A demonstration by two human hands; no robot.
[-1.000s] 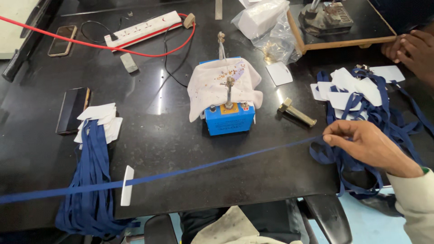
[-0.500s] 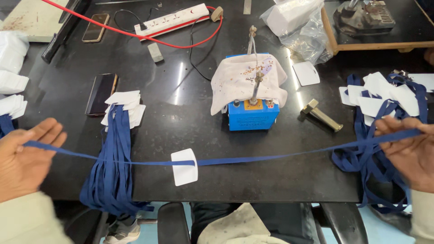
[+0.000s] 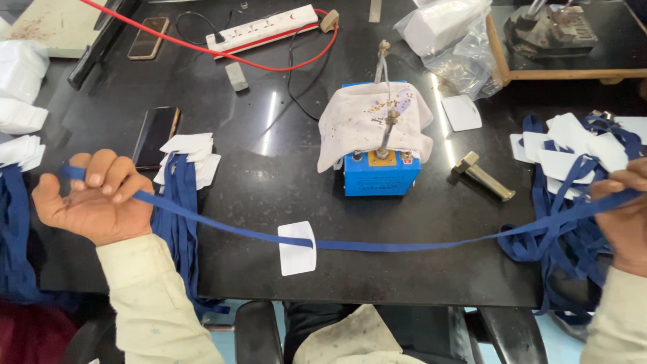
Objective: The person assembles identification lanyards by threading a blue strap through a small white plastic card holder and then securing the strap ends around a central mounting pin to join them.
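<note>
A long blue strap (image 3: 404, 244) stretches across the front of the black table (image 3: 269, 155), with a white card (image 3: 297, 247) threaded on it near the middle. My left hand (image 3: 91, 199) grips the strap's left end in a closed fist. At the right edge of the view my right hand (image 3: 623, 212) pinches the other end. A pile of blue straps with white cards (image 3: 569, 182) lies under my right hand. Another bundle of finished straps (image 3: 180, 195) hangs over the table's front edge beside my left hand.
A small blue machine (image 3: 379, 162) draped with a stained white cloth stands mid-table. A brass tool (image 3: 482, 175) lies to its right, a dark phone (image 3: 153, 135) to the left. A white power strip (image 3: 263, 28) with a red cable and a bag of white cards (image 3: 445, 23) sit at the back.
The view shifted left and steadied. My left hand came into view, closed on the strap and rose; the strap is now pulled between both hands with the card at its middle.
</note>
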